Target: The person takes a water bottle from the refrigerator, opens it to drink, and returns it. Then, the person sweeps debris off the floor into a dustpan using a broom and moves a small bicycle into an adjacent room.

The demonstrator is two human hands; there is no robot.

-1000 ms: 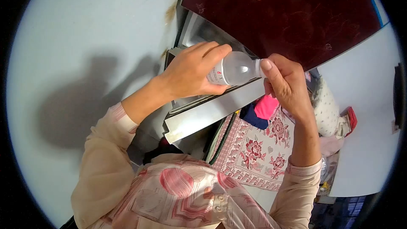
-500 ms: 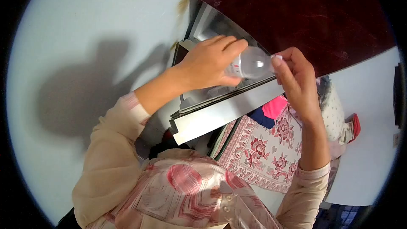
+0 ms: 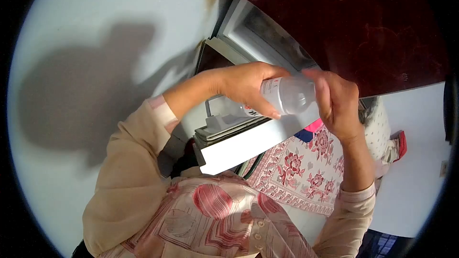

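Observation:
A clear plastic bottle (image 3: 294, 96) with a white printed label lies nearly level in front of me, its neck pointing right. My left hand (image 3: 246, 86) is wrapped round the labelled body, thumb below and fingers behind. At the neck end, my right hand (image 3: 337, 100) has its fingers closed over the top, which hides the cap. Both hands are above an open drawer (image 3: 258, 141) with a pale front edge.
A dark red panel (image 3: 377, 28) spans the upper right, with a grey-framed recess (image 3: 267, 28) beside it. The pale wall (image 3: 86, 14) is at the left. Below right lie a floral cloth (image 3: 306, 172), pink and navy fabric, and a dotted white bundle (image 3: 377, 129).
The bottle and both hands have shifted right and slightly down in view. My left hand now shows more of the label, and my right fingers have turned about the neck.

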